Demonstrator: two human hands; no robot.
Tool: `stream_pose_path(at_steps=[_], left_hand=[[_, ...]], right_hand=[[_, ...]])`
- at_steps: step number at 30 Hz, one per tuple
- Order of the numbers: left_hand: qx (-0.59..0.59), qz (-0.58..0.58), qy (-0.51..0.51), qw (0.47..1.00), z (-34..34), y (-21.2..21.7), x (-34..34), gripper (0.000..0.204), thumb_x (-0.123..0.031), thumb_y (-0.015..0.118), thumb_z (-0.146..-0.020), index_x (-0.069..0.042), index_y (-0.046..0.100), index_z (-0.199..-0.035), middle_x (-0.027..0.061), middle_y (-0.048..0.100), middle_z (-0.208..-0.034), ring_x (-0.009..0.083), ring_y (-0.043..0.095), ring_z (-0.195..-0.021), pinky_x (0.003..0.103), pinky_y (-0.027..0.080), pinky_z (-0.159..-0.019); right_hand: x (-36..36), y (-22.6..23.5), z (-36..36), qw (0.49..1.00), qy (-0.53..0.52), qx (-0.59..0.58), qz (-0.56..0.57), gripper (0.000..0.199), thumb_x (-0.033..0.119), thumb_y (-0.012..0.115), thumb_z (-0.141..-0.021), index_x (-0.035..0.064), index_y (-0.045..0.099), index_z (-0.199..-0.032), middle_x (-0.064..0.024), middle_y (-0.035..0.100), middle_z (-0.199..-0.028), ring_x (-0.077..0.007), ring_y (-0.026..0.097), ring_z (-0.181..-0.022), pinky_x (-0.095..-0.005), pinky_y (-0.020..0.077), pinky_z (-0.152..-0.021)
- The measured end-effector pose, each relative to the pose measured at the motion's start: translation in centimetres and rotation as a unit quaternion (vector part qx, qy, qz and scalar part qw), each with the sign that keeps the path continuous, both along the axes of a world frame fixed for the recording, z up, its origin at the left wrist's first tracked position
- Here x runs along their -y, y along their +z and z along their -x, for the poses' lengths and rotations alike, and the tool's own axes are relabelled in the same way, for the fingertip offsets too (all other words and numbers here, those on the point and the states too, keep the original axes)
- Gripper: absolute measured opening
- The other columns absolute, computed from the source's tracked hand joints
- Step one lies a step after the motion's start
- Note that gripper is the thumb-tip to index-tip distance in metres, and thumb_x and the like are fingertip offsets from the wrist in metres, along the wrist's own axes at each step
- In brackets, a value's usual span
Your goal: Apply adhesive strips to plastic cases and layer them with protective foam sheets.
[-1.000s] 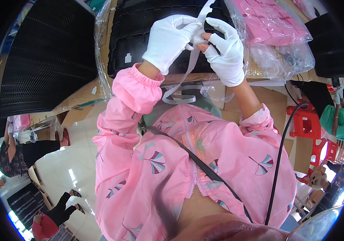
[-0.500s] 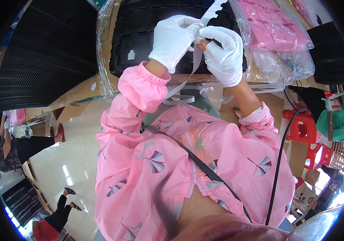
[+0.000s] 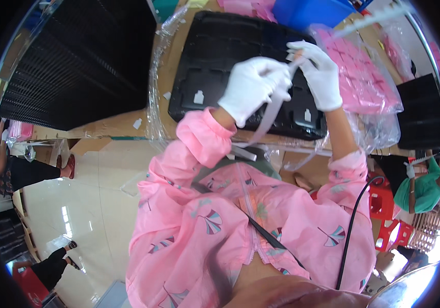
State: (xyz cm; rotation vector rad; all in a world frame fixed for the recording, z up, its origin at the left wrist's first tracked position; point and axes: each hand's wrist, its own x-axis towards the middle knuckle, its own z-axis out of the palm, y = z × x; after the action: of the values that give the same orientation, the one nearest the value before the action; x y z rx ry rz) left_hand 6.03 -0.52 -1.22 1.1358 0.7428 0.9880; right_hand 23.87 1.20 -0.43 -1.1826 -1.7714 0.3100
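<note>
Strip: a pale, translucent strip [image 3: 274,110] is held up between both gloved hands over the black tray; from the fingertips it hangs down in a loose curve toward the person's chest, its lower end near the tray's front edge.
Left hand: the left hand [image 3: 255,90], in a white glove, is curled closed with its fingers pinched on the strip's upper part, just beside the other hand.
Right hand: the right hand [image 3: 318,74], also in a white glove, has thumb and forefinger pressed together on the top end of the strip, the other fingers bent loosely behind.
Tray: a black moulded tray [image 3: 214,56] lies on the cardboard worktop under the hands, divided into shallow compartments; small white pieces [image 3: 198,96] sit in two of them, one at the left front and one at the right front.
Worktop: brown cardboard [image 3: 122,123] covers the bench, with crumpled clear film [image 3: 157,77] along the tray's left side and a few white scraps on it.
Right of the tray: a clear bag of pink pieces [image 3: 366,77] lies just beside the right hand, touching the tray's right end.
Left of the tray: a tall stack of black trays [image 3: 71,66] stands well apart from the hands.
Clothing: pink patterned sleeves [image 3: 199,149] with elastic cuffs reach up to both gloves.
Surroundings: another person in a green top [image 3: 423,190] sits at the far right, by red stools [image 3: 384,205].
</note>
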Motion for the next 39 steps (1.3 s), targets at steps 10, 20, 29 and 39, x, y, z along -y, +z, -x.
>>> stream_pose_path(at_steps=[10, 20, 29, 39], left_hand=[[0.13, 0.104, -0.096, 0.981, 0.8, -2.1, -0.2, 0.022, -0.009, 0.057, -0.089, 0.003, 0.059, -0.107, 0.0113, 0.065, -0.09, 0.0144, 0.065, -0.075, 0.027, 0.056, -0.064], [0.186, 0.133, -0.096, 0.969, 2.2, -3.1, -1.0, 0.022, -0.005, 0.056, -0.088, 0.004, 0.06, -0.108, 0.0117, 0.063, -0.096, 0.0149, 0.063, -0.081, 0.028, 0.057, -0.064], [0.204, 0.145, -0.1, 0.963, 2.4, -3.4, -1.0, 0.022, -0.004, 0.057, -0.087, 0.004, 0.06, -0.108, 0.0121, 0.063, -0.101, 0.0158, 0.062, -0.083, 0.028, 0.058, -0.063], [0.164, 0.144, -0.101, 0.971, 2.3, -3.4, 0.2, 0.023, -0.005, 0.058, -0.087, 0.002, 0.061, -0.109, 0.0096, 0.064, -0.099, 0.0144, 0.063, -0.084, 0.026, 0.054, -0.071]], right_hand=[[-22.1, -2.1, 6.9, 0.919, 0.169, 0.344, 0.093, 0.02, 0.008, 0.053, -0.082, 0.002, 0.064, -0.097, -0.0126, 0.067, -0.088, -0.0237, 0.063, -0.077, -0.0314, 0.0479, -0.073], [-27.0, -3.7, 11.5, 0.856, 0.228, 0.45, 0.116, 0.015, 0.007, 0.058, -0.077, 0.0055, 0.067, -0.089, -0.0129, 0.065, -0.083, -0.0282, 0.063, -0.074, -0.0343, 0.0491, -0.067], [-26.9, -3.8, 12.4, 0.843, 0.214, 0.489, 0.07, 0.011, 0.012, 0.062, -0.076, 0.0048, 0.068, -0.081, -0.0137, 0.064, -0.084, -0.0292, 0.062, -0.074, -0.0362, 0.0487, -0.066], [-26.0, -5.5, 10.8, 0.896, 0.004, 0.443, 0.013, 0.04, 0.024, 0.064, -0.078, 0.0048, 0.056, -0.112, -0.0164, 0.061, -0.1, -0.0354, 0.058, -0.094, -0.0414, 0.0453, -0.082]])
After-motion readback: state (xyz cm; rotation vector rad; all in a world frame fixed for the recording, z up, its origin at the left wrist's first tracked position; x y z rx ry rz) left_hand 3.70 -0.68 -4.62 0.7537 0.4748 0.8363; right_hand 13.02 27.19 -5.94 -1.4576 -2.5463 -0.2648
